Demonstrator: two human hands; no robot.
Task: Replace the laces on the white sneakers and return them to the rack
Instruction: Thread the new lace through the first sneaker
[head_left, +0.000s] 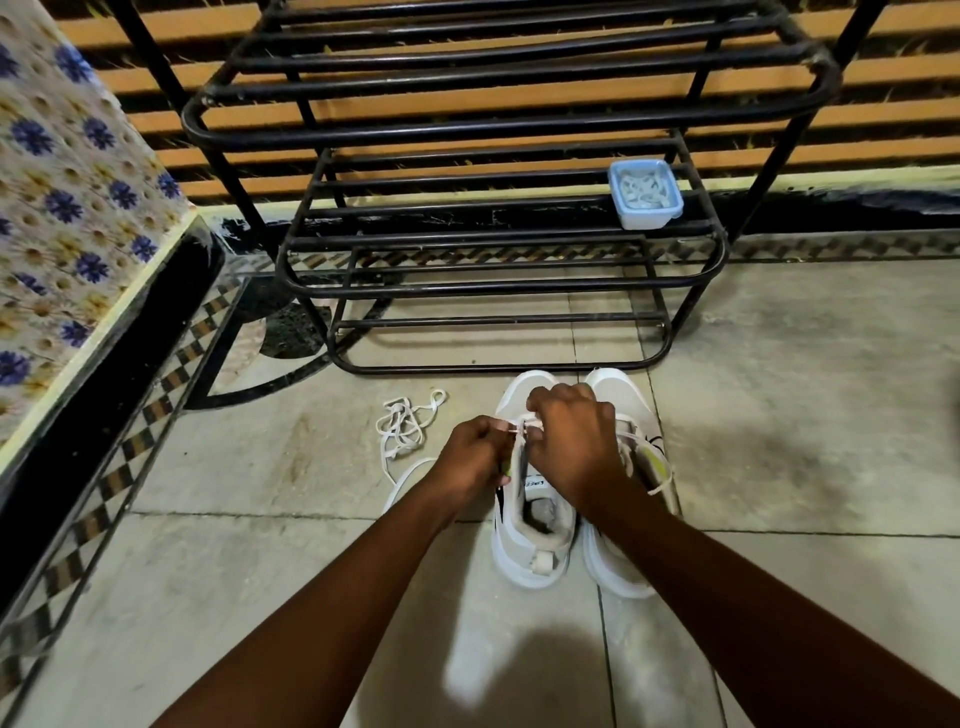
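Grip state: the left grip (470, 452) and the right grip (571, 441) are both clamped on one white lace (524, 427), fingers curled and pinching it, knuckles almost touching.
Lace in work: stretched short between the two grips, over the eyelets of the left sneaker (524, 566).
Left sneaker: directly beneath the grips, on the floor (260, 519), toe pointing away from the person, its opening showing just behind the right grip.
Right sneaker: the right sneaker (618, 395) stands just beside its pair, on the outer side of the right grip, partly hidden by that wrist.
Loose lace: a second white lace (410, 423) lies tangled on the floor, near the left grip on its outer side.
Rack: the black metal rack (498, 280) stands just beyond the grips, past the sneaker toes.
Box: a pale blue box (645, 193) sits on a rack shelf, well beyond the right grip (white contents, too small to tell what).
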